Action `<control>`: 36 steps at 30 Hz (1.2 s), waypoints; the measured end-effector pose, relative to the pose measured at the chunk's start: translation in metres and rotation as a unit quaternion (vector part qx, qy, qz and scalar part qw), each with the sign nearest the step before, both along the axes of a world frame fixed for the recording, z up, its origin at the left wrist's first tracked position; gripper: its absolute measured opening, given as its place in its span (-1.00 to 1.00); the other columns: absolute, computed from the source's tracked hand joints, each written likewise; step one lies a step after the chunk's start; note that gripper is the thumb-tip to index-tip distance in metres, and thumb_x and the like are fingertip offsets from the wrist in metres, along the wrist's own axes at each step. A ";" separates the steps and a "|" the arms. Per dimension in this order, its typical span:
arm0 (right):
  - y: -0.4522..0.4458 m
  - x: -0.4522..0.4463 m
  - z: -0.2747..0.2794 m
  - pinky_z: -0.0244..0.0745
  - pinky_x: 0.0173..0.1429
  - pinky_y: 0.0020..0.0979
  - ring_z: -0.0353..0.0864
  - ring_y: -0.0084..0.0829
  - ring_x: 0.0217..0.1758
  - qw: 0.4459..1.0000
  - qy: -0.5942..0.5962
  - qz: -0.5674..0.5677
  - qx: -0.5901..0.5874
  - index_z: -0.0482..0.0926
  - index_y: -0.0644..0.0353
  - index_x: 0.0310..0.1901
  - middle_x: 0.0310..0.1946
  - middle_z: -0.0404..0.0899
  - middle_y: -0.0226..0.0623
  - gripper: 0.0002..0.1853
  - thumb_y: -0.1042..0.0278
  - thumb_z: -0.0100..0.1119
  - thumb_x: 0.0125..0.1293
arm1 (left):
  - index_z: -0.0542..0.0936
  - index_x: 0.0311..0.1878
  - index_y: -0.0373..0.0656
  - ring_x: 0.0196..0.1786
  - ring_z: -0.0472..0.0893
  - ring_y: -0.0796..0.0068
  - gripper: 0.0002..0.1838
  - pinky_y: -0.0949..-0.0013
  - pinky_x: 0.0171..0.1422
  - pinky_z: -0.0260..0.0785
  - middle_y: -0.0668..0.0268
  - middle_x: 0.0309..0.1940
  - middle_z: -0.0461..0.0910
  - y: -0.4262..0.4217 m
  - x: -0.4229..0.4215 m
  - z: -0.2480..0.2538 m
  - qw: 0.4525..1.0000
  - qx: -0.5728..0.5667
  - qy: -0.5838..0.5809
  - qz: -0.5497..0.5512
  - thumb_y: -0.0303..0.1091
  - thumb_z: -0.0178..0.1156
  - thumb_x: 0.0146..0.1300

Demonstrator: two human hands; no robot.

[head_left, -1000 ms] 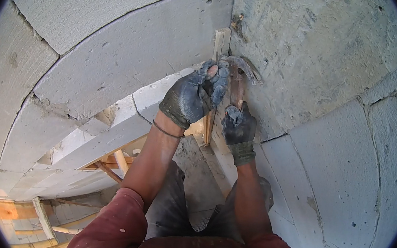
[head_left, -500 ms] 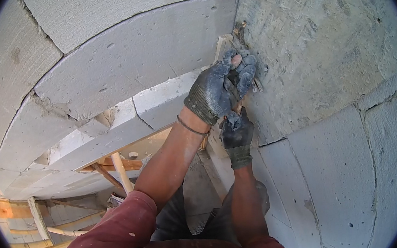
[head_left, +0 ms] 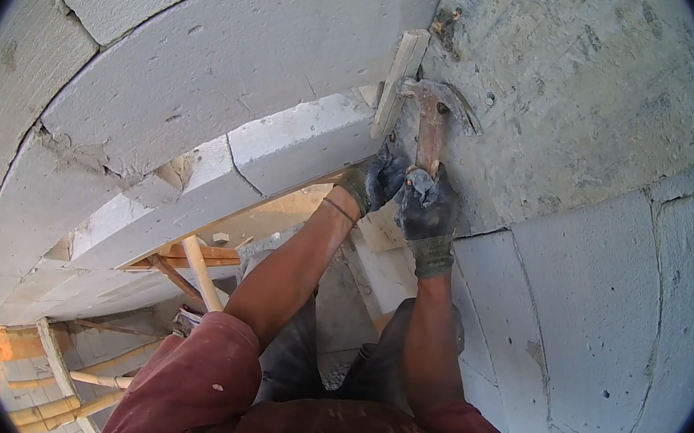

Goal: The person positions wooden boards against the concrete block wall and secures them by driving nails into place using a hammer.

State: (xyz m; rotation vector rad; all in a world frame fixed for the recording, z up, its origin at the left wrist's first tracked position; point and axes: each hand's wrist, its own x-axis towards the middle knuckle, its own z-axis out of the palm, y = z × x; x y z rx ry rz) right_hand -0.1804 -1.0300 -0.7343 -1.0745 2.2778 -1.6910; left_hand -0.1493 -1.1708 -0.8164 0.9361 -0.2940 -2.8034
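A claw hammer (head_left: pixel 431 132) with a worn handle stands head up by the corner, its head near the concrete face. My right hand (head_left: pixel 427 208), in a dark, dusty glove, is closed round the lower handle. Just left of it is my left hand (head_left: pixel 382 180), also gloved, with its fingers curled together; what they hold, if anything, is hidden. Above my left hand, a narrow wooden strip (head_left: pixel 401 83) leans upright in the corner where the block wall meets the concrete, left of the hammer head.
A pale block wall (head_left: pixel 243 79) rises on the left, with a ledge of blocks (head_left: pixel 300 144) along its lower part. Rough concrete (head_left: pixel 579 97) stands at the right above more blocks (head_left: pixel 558 298). Timber props (head_left: pixel 201 273) and poles (head_left: pixel 60 368) are below left.
My left hand has moved down from around the hammer head to beside the handle, uncovering the head and the wooden strip. My right hand keeps its grip on the hammer.
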 end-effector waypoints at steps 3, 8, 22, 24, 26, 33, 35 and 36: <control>0.000 0.003 0.010 0.59 -0.28 -0.25 0.73 -0.10 -0.35 0.998 -0.058 -0.010 0.007 0.52 0.47 -0.05 -0.39 0.68 0.00 -0.67 0.42 0.24 0.21 | 0.58 -0.12 -0.04 -0.25 0.61 0.36 -0.77 0.27 -0.03 0.52 0.35 -0.30 0.64 -0.010 -0.010 -0.006 0.999 -0.009 -0.012 0.031 -0.23 -0.06 0.52; 0.002 0.001 -0.008 0.45 -0.47 -0.42 0.60 -0.48 -0.50 1.000 -0.018 -0.004 -0.004 0.54 0.31 -0.08 -0.51 0.60 -0.28 -0.80 0.40 0.15 0.33 | 0.61 -0.15 -0.04 -0.26 0.62 0.38 -0.80 0.27 -0.05 0.52 0.39 -0.35 0.65 -0.019 -0.012 -0.001 0.998 0.005 0.064 0.016 -0.26 0.00 0.49; 0.001 0.004 0.001 0.42 -0.52 -0.43 0.61 -0.52 -0.53 1.000 0.001 -0.009 -0.012 0.55 0.28 -0.11 -0.54 0.60 -0.34 -0.85 0.42 0.13 0.35 | 0.60 -0.03 -0.17 -0.14 0.66 0.33 -0.83 0.32 0.10 0.55 0.28 -0.20 0.68 -0.027 -0.014 0.004 0.999 -0.042 -0.003 0.005 -0.35 0.09 0.43; 0.000 0.003 -0.002 0.43 -0.52 -0.43 0.61 -0.51 -0.54 1.000 0.018 -0.010 -0.014 0.55 0.28 -0.11 -0.54 0.61 -0.33 -0.85 0.43 0.14 0.35 | 0.59 -0.02 -0.18 -0.12 0.66 0.32 -0.83 0.34 0.11 0.56 0.25 -0.18 0.67 -0.036 -0.015 -0.004 1.000 0.000 0.020 -0.003 -0.38 0.10 0.42; -0.001 0.000 -0.010 0.45 -0.49 -0.42 0.63 -0.49 -0.52 1.000 0.014 -0.010 -0.017 0.55 0.29 -0.10 -0.53 0.63 -0.31 -0.84 0.44 0.15 0.33 | 0.58 0.00 -0.20 -0.10 0.67 0.31 -0.82 0.35 0.11 0.57 0.23 -0.16 0.67 -0.042 -0.014 -0.017 0.998 0.041 0.042 -0.010 -0.40 0.12 0.41; -0.001 0.006 -0.004 0.47 -0.49 -0.43 0.63 -0.51 -0.53 0.998 0.049 -0.033 0.006 0.56 0.29 -0.09 -0.54 0.62 -0.33 -0.83 0.44 0.14 0.34 | 0.57 0.00 -0.19 -0.05 0.67 0.35 -0.83 0.34 0.06 0.59 0.22 -0.13 0.67 -0.017 0.014 0.014 0.996 0.032 0.077 0.015 -0.40 0.11 0.42; -0.002 0.007 0.002 0.59 -0.31 -0.23 0.72 -0.09 -0.38 1.000 -0.003 -0.012 0.002 0.49 0.51 0.00 -0.42 0.67 0.02 -0.61 0.44 0.23 0.19 | 0.57 0.00 -0.17 -0.05 0.67 0.36 -0.83 0.34 0.07 0.59 0.23 -0.12 0.68 -0.017 0.009 0.014 0.996 0.027 0.090 0.005 -0.39 0.11 0.43; -0.002 0.006 -0.001 0.59 -0.31 -0.23 0.72 -0.09 -0.38 1.000 -0.002 -0.012 0.003 0.49 0.51 0.00 -0.42 0.67 0.02 -0.61 0.44 0.23 0.19 | 0.57 -0.03 -0.18 -0.10 0.67 0.34 -0.85 0.34 0.02 0.62 0.22 -0.16 0.67 -0.015 0.006 0.019 0.995 0.049 0.076 0.034 -0.38 0.11 0.43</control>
